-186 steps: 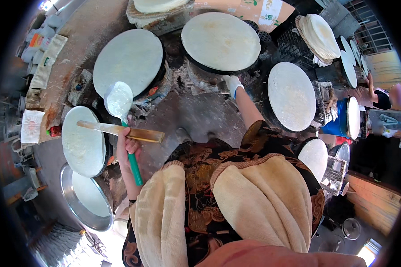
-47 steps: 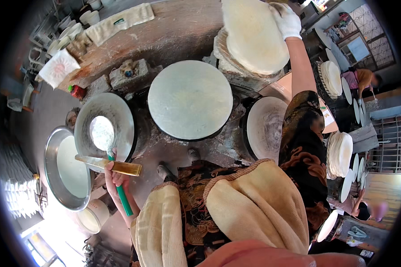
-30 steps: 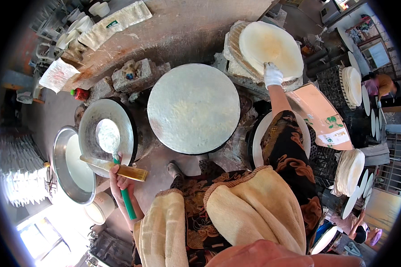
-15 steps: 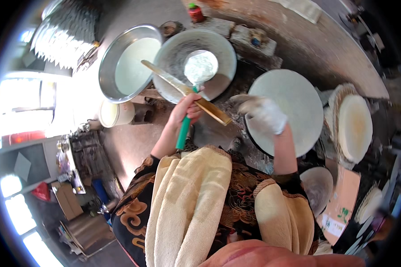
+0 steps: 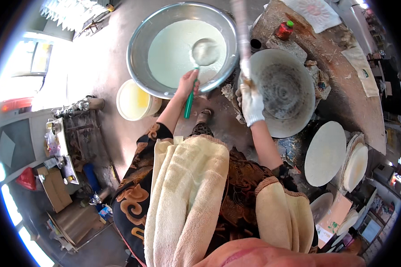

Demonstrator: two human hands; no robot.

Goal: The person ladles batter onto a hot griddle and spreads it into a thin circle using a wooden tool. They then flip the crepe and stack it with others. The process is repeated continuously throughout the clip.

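I see the left hand [image 5: 189,84] curled round a green-handled ladle [image 5: 205,52] over white batter [image 5: 169,51] in a steel basin [image 5: 138,58]. The gloved right hand [image 5: 252,101] grips a blurry stick [image 5: 242,35]. A cloth [image 5: 357,60] has a green label [image 5: 365,73].

- A red jar [image 5: 283,31] stood by a block [image 5: 291,50].
- A pale towel [image 5: 361,69] lay on the ledge [image 5: 370,116].
- A cardboard box [image 5: 55,190] sat near something red [image 5: 26,179].

- Green-handled, round-bowled ladle [image 5: 205,52]: held by handle, bowl over the liquid, pointing away from wearer; bowl blurred, dipped or not unclear.
- Round silver metal basin [image 5: 139,58]: on far side, upright, holds smooth white liquid [image 5: 167,55].
- Long pale wooden stick [image 5: 241,31]: held lengthwise, blurred, beside basin's right rim.
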